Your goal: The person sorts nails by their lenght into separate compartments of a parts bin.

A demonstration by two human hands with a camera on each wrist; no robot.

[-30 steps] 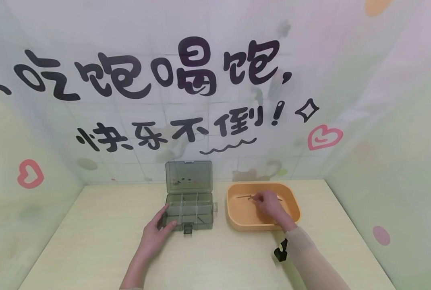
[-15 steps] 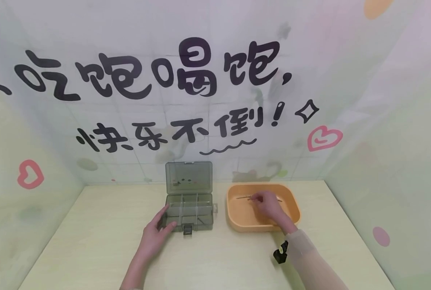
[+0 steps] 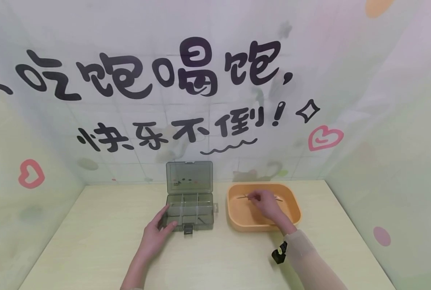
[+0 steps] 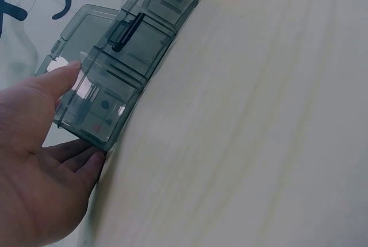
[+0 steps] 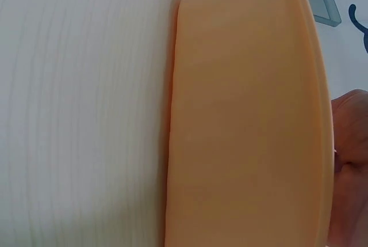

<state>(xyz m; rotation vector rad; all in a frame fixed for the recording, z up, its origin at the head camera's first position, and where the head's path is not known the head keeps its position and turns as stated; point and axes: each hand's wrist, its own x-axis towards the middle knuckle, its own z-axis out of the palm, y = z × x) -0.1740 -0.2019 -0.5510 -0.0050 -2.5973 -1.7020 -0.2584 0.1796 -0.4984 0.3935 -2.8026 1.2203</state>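
A translucent grey compartment box (image 3: 189, 213) stands on the table with its lid (image 3: 190, 177) raised at the back. My left hand (image 3: 156, 233) grips its left end, thumb on the front rim and fingers along the side, as the left wrist view also shows. A dark screw-like piece (image 3: 201, 220) lies in its front right compartment. My right hand (image 3: 268, 204) reaches into an orange bin (image 3: 242, 219), fingertips bunched at thin metal screw-like pieces (image 3: 241, 197); I cannot tell whether they pinch one. In the right wrist view the bin wall (image 5: 247, 114) hides most of that hand.
Another thin piece (image 3: 279, 199) lies in the bin to the right of the hand. A small clear tab (image 3: 215, 207) sticks out from the box's right side. Behind the pale wooden table (image 3: 215, 262) rises a wall sheet (image 3: 146, 108) with black lettering. A black wrist device (image 3: 279, 253) hangs below the right sleeve.
My right hand has shifted slightly left within the bin, its fingertips now covering more of the thin pieces. The left hand and the box have stayed put.
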